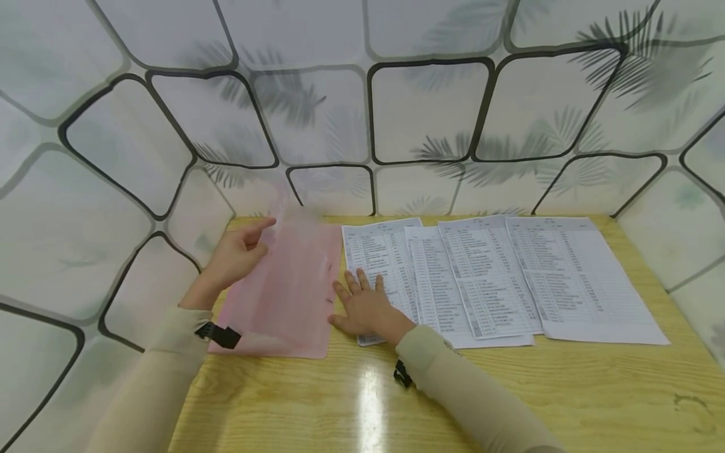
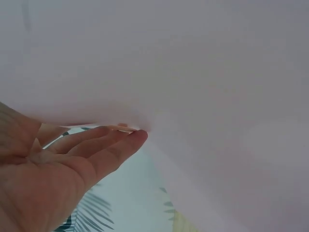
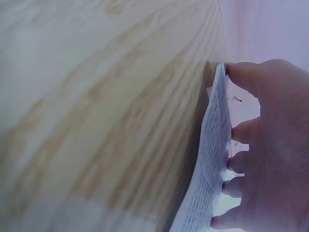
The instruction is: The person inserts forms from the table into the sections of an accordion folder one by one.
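Observation:
On the left of the table lies a pink folder (image 1: 300, 283) with a thin see-through cover, its upper part blurred. My left hand (image 1: 240, 251) is at the folder's left side and pinches the edge of the lifted cover. In the left wrist view the pale cover (image 2: 207, 72) fills most of the picture, with the thumb and fingertips meeting at its edge. My right hand (image 1: 365, 308) rests with fingers spread on the leftmost printed sheet (image 1: 376, 245), beside the folder. In the right wrist view its fingertips touch the printed paper (image 3: 210, 140).
To the right, several overlapping printed sheets (image 1: 493, 277) lie in a row, the last one (image 1: 583, 277) partly covered by its neighbour. The wooden table (image 1: 294, 402) meets patterned walls (image 1: 430, 113) at the back and both sides.

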The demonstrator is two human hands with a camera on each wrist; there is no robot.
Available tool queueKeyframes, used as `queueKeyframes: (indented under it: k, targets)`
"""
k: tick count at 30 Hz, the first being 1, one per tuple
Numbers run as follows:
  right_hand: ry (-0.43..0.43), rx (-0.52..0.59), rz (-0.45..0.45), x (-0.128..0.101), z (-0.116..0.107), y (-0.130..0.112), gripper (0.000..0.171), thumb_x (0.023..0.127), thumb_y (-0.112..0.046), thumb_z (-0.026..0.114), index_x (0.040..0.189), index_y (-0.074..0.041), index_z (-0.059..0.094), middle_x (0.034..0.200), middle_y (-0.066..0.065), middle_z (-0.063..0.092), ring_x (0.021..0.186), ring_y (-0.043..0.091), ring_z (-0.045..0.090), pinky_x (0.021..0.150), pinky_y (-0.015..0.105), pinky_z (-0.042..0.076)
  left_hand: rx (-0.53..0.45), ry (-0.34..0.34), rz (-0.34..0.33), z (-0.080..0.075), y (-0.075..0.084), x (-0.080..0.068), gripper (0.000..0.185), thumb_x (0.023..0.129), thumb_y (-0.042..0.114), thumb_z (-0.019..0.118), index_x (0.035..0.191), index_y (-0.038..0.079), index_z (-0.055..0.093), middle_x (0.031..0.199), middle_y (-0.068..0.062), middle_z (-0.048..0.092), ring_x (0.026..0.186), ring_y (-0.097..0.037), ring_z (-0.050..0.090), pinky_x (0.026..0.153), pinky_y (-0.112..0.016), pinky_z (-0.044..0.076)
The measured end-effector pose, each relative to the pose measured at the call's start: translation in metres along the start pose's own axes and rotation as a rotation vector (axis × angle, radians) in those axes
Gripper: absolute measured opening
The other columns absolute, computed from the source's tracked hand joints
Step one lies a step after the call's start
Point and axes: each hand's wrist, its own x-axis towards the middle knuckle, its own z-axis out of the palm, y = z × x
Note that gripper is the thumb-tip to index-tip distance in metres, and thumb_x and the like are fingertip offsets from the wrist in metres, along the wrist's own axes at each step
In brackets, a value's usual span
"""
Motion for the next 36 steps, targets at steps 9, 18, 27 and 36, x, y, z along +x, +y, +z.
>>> queueKeyframes:
  k: [9, 18, 27, 36]
  targets:
    - [-0.018, -0.009, 0.005, 0.0, -0.001, 0.001, 0.086, 0.103, -0.073, 0.039, 0.171, -0.024, 0.016, 0.178, 0.011, 0.007, 0.165, 0.038, 0.003, 0.127, 0.072, 0.012, -0.097, -0.061, -0.072, -0.004, -0.001, 0.001, 0.059, 0.098, 0.0, 0.06, 0.156, 0.004, 0.05, 0.16, -0.025, 0.046, 0.131, -0.036, 0.054, 0.08, -0.01, 0.044]
    - [-0.006, -0.002, 0.004, 0.0, -0.002, 0.005, 0.086, 0.102, -0.072, 0.043, 0.17, -0.025, 0.02, 0.177, 0.012, 0.012, 0.165, 0.039, 0.008, 0.127, 0.073, 0.014, -0.128, -0.084, -0.078, -0.003, -0.001, -0.001, 0.058, 0.101, 0.004, 0.061, 0.158, 0.004, 0.048, 0.164, -0.024, 0.042, 0.149, -0.044, 0.042, 0.109, -0.029, 0.049]
    - [0.141, 0.057, -0.028, -0.006, -0.009, 0.015, 0.078, 0.106, -0.065, 0.045, 0.168, -0.021, 0.03, 0.176, 0.017, 0.017, 0.163, 0.042, 0.017, 0.126, 0.073, 0.016, -0.15, -0.105, -0.094, 0.0, 0.003, -0.001, 0.059, 0.104, 0.005, 0.06, 0.16, 0.007, 0.044, 0.167, -0.02, 0.039, 0.154, -0.046, 0.037, 0.119, -0.06, 0.039]
    - [0.326, 0.311, -0.02, -0.026, -0.021, 0.063, 0.065, 0.11, -0.047, 0.05, 0.162, -0.01, 0.041, 0.169, 0.02, 0.035, 0.158, 0.042, 0.032, 0.126, 0.068, 0.024, -0.142, -0.105, -0.099, -0.004, 0.002, -0.002, 0.06, 0.103, 0.005, 0.061, 0.161, 0.008, 0.043, 0.167, -0.02, 0.039, 0.153, -0.046, 0.037, 0.119, -0.06, 0.039]
